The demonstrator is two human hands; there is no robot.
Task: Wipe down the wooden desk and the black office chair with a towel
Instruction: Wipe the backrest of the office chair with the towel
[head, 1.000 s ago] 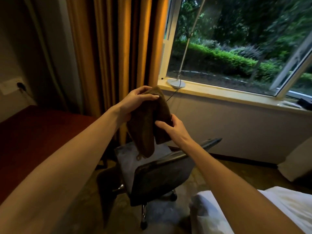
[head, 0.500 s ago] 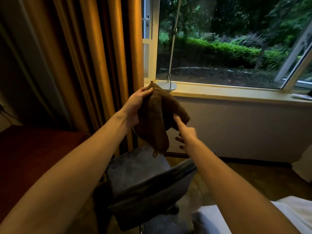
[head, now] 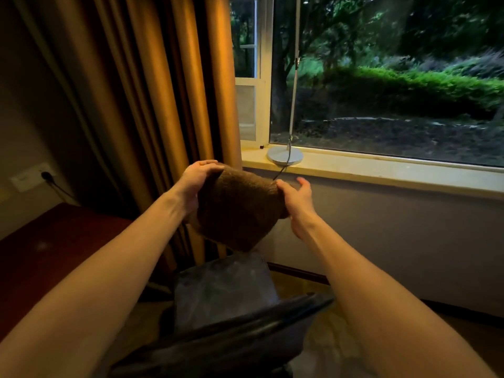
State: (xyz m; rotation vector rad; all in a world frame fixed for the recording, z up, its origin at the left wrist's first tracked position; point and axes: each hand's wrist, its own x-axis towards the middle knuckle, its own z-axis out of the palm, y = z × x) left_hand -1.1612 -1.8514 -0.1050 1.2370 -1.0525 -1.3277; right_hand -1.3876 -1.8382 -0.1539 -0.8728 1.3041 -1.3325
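A dark brown towel (head: pixel 237 211) hangs spread in the air in front of me, above the black office chair (head: pixel 226 334). My left hand (head: pixel 196 181) grips its upper left corner. My right hand (head: pixel 297 200) holds its upper right edge with the thumb pressed on the cloth and the other fingers spread. The chair stands below my arms with its grey seat facing me and its black backrest lowest in view. The dark red-brown wooden desk (head: pixel 54 249) lies at the left, beneath my left forearm.
Orange curtains (head: pixel 163 105) hang behind the towel. A lamp base (head: pixel 285 156) with a thin pole and cord stands on the window sill (head: pixel 381 173). A wall socket with a plug (head: pixel 35 177) sits above the desk.
The towel has been pulled from a bunched fold into a wider spread. My right hand went from poking at the cloth to holding its right edge. My view swung left and up.
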